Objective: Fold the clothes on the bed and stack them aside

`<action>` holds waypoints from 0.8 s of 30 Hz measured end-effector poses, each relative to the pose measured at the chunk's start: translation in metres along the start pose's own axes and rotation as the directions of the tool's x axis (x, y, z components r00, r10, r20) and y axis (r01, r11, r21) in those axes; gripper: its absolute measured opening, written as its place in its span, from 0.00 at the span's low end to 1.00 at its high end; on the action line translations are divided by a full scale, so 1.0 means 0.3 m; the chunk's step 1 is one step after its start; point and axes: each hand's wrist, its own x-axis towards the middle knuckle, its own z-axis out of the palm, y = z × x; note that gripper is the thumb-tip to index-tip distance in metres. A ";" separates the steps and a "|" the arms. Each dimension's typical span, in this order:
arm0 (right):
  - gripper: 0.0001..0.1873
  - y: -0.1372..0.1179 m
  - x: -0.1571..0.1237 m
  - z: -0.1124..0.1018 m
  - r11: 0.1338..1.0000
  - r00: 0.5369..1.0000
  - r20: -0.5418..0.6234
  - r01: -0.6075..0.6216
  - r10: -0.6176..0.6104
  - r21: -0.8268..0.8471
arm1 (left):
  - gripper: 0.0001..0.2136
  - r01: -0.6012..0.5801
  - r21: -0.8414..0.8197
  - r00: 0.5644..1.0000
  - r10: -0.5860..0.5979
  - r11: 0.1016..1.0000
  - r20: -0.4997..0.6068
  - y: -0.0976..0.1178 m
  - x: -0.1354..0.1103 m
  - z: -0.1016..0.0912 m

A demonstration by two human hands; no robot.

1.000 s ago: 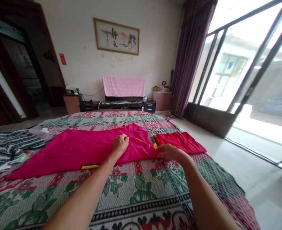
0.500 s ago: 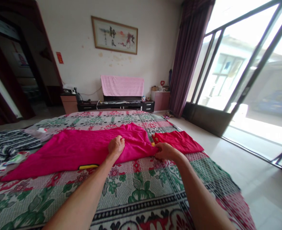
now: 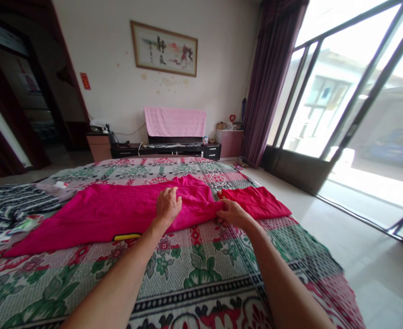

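A large magenta garment (image 3: pixel 105 212) lies spread across the floral bedspread (image 3: pixel 194 269). My left hand (image 3: pixel 167 205) rests on top of it near its right part, fingers curled and bunching the cloth. At the garment's right edge my right hand (image 3: pixel 231 213) pinches the fabric. A folded red garment (image 3: pixel 256 202) lies just right of my right hand. A small yellow piece (image 3: pixel 128 236) shows at the magenta garment's near edge.
A black-and-white patterned cloth (image 3: pixel 9 208) lies at the bed's left. Beyond the bed stands a low dark cabinet (image 3: pixel 174 148) with a pink towel (image 3: pixel 175 122) over it. Glass sliding doors (image 3: pixel 352 114) and tiled floor are on the right.
Both hands slid a little away from me and up the garment. My right hand has pushed the garment's right edge inward, covering the yellow bit seen there before.
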 end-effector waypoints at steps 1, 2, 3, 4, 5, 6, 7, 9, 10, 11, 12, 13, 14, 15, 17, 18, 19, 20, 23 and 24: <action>0.17 -0.001 0.004 0.006 1.000 0.999 -0.032 0.002 -0.002 -0.008 | 0.11 -0.075 -0.035 0.997 0.076 0.997 0.020 0.015 -0.002 -0.013; 0.19 -0.002 0.007 0.011 1.000 0.998 -0.058 0.002 -0.002 -0.011 | 0.09 -0.156 -0.087 0.984 0.162 0.984 0.069 0.032 -0.007 -0.026; 0.20 -0.003 0.011 0.016 1.000 0.997 -0.083 -0.003 0.003 -0.007 | 0.09 -0.233 -0.150 0.958 0.253 0.961 0.134 0.048 -0.013 -0.036; 0.20 -0.003 0.015 0.017 1.000 0.994 -0.113 -0.012 0.012 0.008 | 0.08 -0.296 -0.215 0.918 0.340 0.930 0.205 0.063 -0.020 -0.043; 0.21 -0.004 0.018 0.016 0.999 0.989 -0.142 -0.022 0.026 0.032 | 0.08 -0.342 -0.273 0.870 0.413 0.899 0.271 0.076 -0.029 -0.047; 0.20 -0.005 0.020 0.012 0.998 0.984 -0.175 -0.032 0.042 0.059 | 0.08 -0.369 -0.313 0.826 0.463 0.875 0.322 0.086 -0.038 -0.047; 0.20 -0.006 0.020 0.005 0.996 0.976 -0.210 -0.042 0.059 0.081 | 0.08 -0.381 -0.331 0.798 0.488 0.863 0.355 0.093 -0.045 -0.044; 0.17 -0.011 0.018 -0.016 0.995 0.958 -0.275 -0.056 0.077 0.083 | 0.08 -0.373 -0.329 0.790 0.483 0.867 0.378 0.099 -0.056 -0.032; 0.14 -0.014 0.015 -0.028 0.996 0.953 -0.293 -0.060 0.075 0.063 | 0.07 -0.356 -0.326 0.803 0.465 0.876 0.372 0.100 -0.059 -0.024; 0.10 -0.017 0.011 -0.039 0.997 0.953 -0.293 -0.063 0.070 0.034 | 0.07 -0.331 -0.326 0.821 0.441 0.885 0.362 0.099 -0.060 -0.017; 0.06 -0.021 0.006 -0.048 0.998 0.961 -0.268 -0.065 0.064 0.005 | 0.07 -0.302 -0.330 0.839 0.413 0.895 0.354 0.099 -0.060 -0.010; 0.03 -0.026 0.000 -0.054 0.997 0.974 -0.215 -0.072 0.067 -0.018 | 0.08 -0.271 -0.336 0.854 0.386 0.902 0.348 0.097 -0.059 -0.005; 0.01 -0.031 -0.006 -0.056 0.996 0.986 -0.146 -0.085 0.079 -0.034 | 0.08 -0.243 -0.342 0.866 0.362 0.908 0.344 0.097 -0.058 -0.001; 0.03 -0.037 -0.012 -0.055 0.993 0.992 -0.077 -0.104 0.100 -0.048 | 0.09 -0.222 -0.347 0.876 0.343 0.911 0.339 0.096 -0.057 0.002; 0.04 -0.049 -0.022 -0.043 0.988 0.990 0.001 -0.143 0.143 -0.066 | 0.09 -0.200 -0.362 0.890 0.324 0.910 0.321 0.096 -0.056 0.004; 0.04 -0.055 -0.026 -0.033 0.985 0.988 0.004 -0.155 0.156 -0.071 | 0.09 -0.196 -0.376 0.894 0.323 0.905 0.311 0.096 -0.056 0.004; 0.03 -0.061 -0.028 -0.022 0.984 0.987 -0.010 -0.161 0.160 -0.073 | 0.09 -0.193 -0.393 0.896 0.325 0.899 0.302 0.097 -0.056 0.004; 0.01 -0.065 -0.030 -0.010 0.985 0.987 -0.029 -0.159 0.157 -0.071 | 0.09 -0.191 -0.412 0.897 0.329 0.891 0.295 0.098 -0.057 0.004; 0.02 -0.074 -0.032 0.022 0.987 0.988 -0.065 -0.146 0.142 -0.069 | 0.09 -0.186 -0.464 0.896 0.343 0.866 0.282 0.099 -0.058 0.006; 0.02 -0.074 -0.031 0.031 0.987 0.988 -0.070 -0.144 0.139 -0.072 | 0.09 -0.186 -0.476 0.895 0.349 0.860 0.280 0.099 -0.058 0.008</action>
